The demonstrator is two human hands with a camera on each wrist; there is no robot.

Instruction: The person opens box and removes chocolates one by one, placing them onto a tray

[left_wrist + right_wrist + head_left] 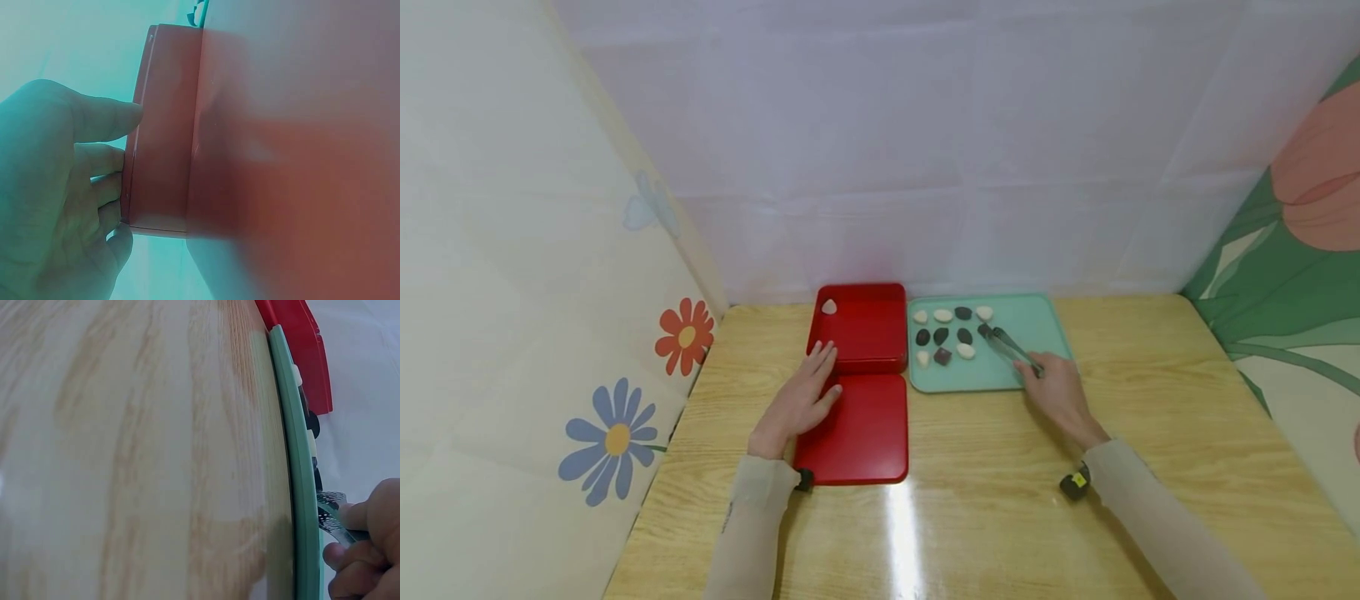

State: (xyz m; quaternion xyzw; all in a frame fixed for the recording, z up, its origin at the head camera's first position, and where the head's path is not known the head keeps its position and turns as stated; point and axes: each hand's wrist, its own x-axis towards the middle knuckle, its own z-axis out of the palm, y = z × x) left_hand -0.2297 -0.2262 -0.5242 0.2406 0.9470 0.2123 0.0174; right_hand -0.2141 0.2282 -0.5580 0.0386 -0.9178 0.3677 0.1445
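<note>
My right hand (1056, 387) grips metal tongs (1018, 350) over the mint-green tray (1037, 321). The tips reach a dark piece (985, 330); whether they pinch it I cannot tell. In the right wrist view the tongs (334, 515) show perforated ends. Several white and dark pebble-like pieces lie in rough rows on the tray's left half, among them a white one (966, 352) and a dark one (942, 356). My left hand (801, 396) rests at the near left corner of a red box (868, 329), its fingers touching the rim. Inside sits one white piece (829, 307).
A flat red lid-like tray (865, 433) lies in front of the red box, partly under my left hand. The wooden table (985, 467) ends at a pale cloth wall (962, 167) behind. Side panels with printed flowers stand left and right.
</note>
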